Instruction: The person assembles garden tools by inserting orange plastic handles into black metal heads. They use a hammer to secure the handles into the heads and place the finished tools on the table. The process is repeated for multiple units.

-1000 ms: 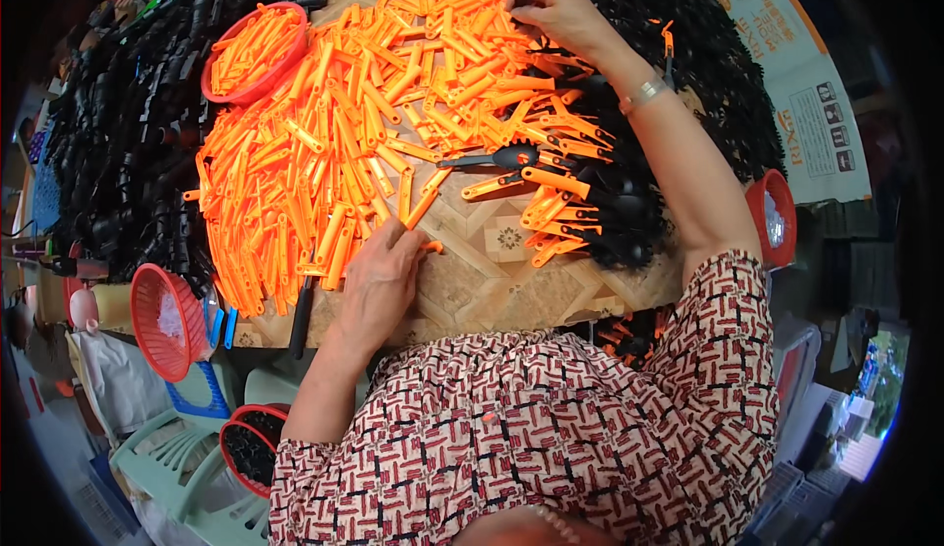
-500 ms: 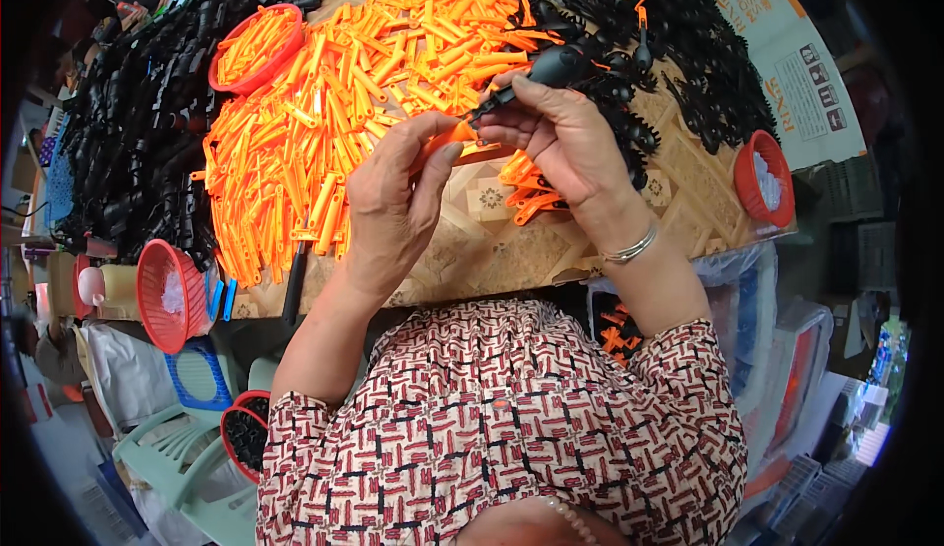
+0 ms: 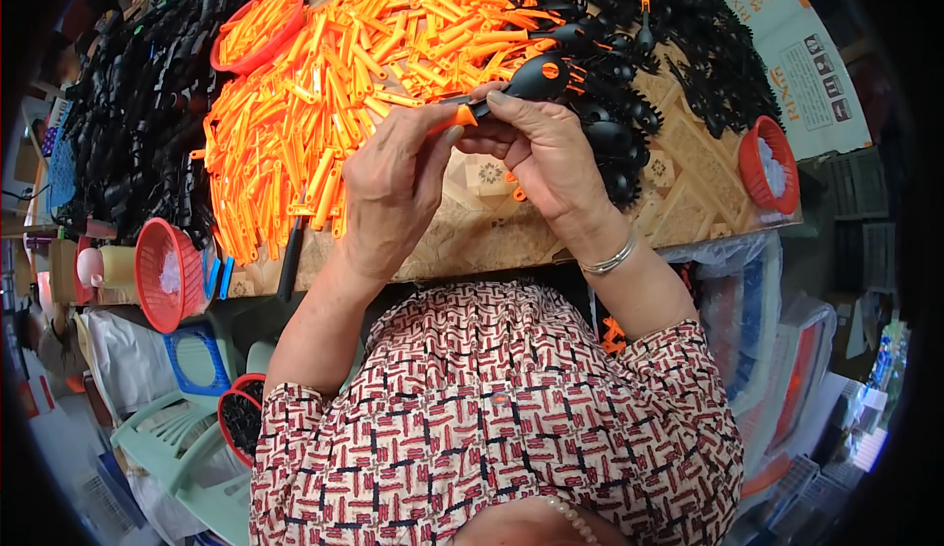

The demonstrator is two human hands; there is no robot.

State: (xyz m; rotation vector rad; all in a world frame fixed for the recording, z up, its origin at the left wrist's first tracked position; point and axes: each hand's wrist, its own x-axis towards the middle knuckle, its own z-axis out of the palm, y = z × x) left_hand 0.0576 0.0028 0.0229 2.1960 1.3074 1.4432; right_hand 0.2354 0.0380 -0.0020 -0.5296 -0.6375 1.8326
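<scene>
My left hand (image 3: 391, 177) is closed around an orange plastic handle (image 3: 466, 116); only its end shows past the fingers. Pinched in my right hand (image 3: 559, 157) is a black spoon head (image 3: 531, 84) with an oval hole in its bowl. The neck of the spoon head meets the end of the orange handle between my two hands; whether it sits inside is hidden by the fingers. Beyond my hands lies a big heap of loose orange handles (image 3: 265, 177). More black spoon heads (image 3: 612, 141) lie beside my right hand.
Dark plastic parts (image 3: 138, 103) are heaped at the left, and black toothed pieces (image 3: 688, 44) at the far right. A red basket (image 3: 299, 32) holds orange handles. Other red baskets (image 3: 147, 280) hang at the table's edges. A black-handled tool (image 3: 292, 261) lies by the front edge.
The spoon head has tilted and come down toward my left hand, and its neck now touches the orange handle. Both hands have drawn together slightly.
</scene>
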